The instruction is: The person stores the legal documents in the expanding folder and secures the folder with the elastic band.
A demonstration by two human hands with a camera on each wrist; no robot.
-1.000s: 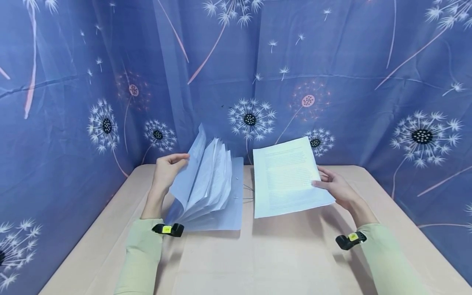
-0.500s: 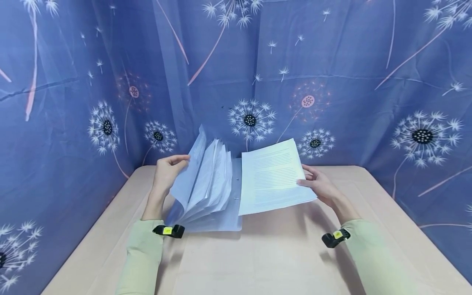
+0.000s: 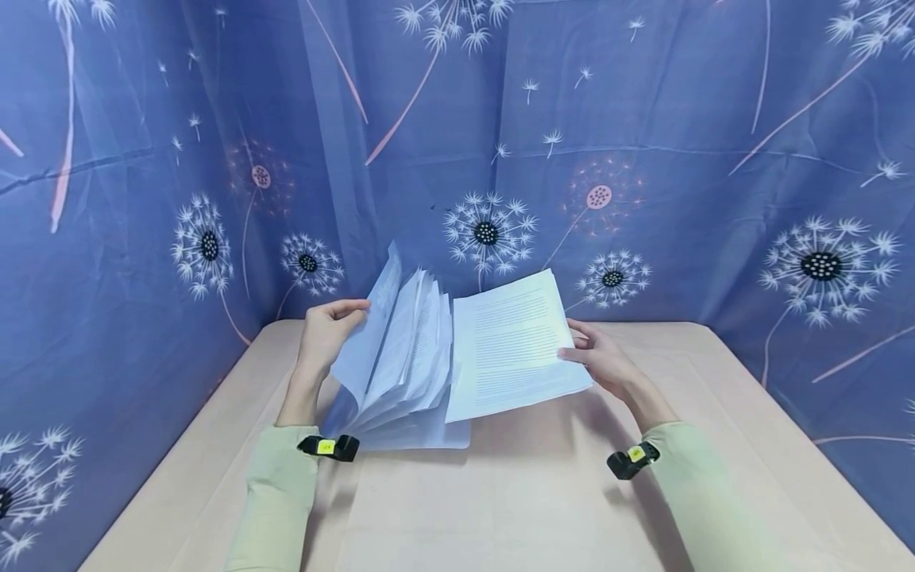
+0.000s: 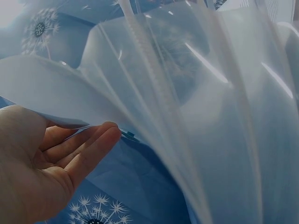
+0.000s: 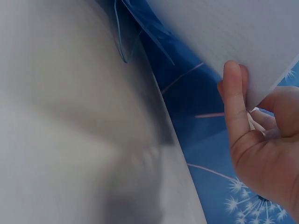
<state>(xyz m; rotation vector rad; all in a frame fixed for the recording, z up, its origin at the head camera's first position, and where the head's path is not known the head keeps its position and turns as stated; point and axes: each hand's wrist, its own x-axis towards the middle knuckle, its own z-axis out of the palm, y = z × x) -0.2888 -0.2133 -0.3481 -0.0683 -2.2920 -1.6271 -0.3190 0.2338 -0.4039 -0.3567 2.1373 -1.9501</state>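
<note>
A translucent bluish plastic folder (image 3: 422, 435) stands fanned on the left half of the table, with papers between its clear sleeves (image 4: 219, 107). My left hand (image 3: 325, 338) pinches the raised front cover (image 3: 372, 326) at its outer edge, thumb and fingers on either side. My right hand (image 3: 604, 361) holds several printed sheets (image 3: 507, 342) by their right edge, thumb in front and fingers behind. The sheets are tilted above the table, their left edge overlapping the folder's right side in the head view. In the right wrist view their underside (image 5: 247, 28) shows.
The beige table (image 3: 500, 508) has a blue dandelion-print curtain (image 3: 643, 95) behind it and along both sides. A thin cord loop (image 5: 122, 51) hangs from the folder's edge. Each wrist carries a small black camera.
My right hand has moved left with the printed sheets, from beside the folder to overlapping its right side. The left hand and the raised cover have stayed in place.
</note>
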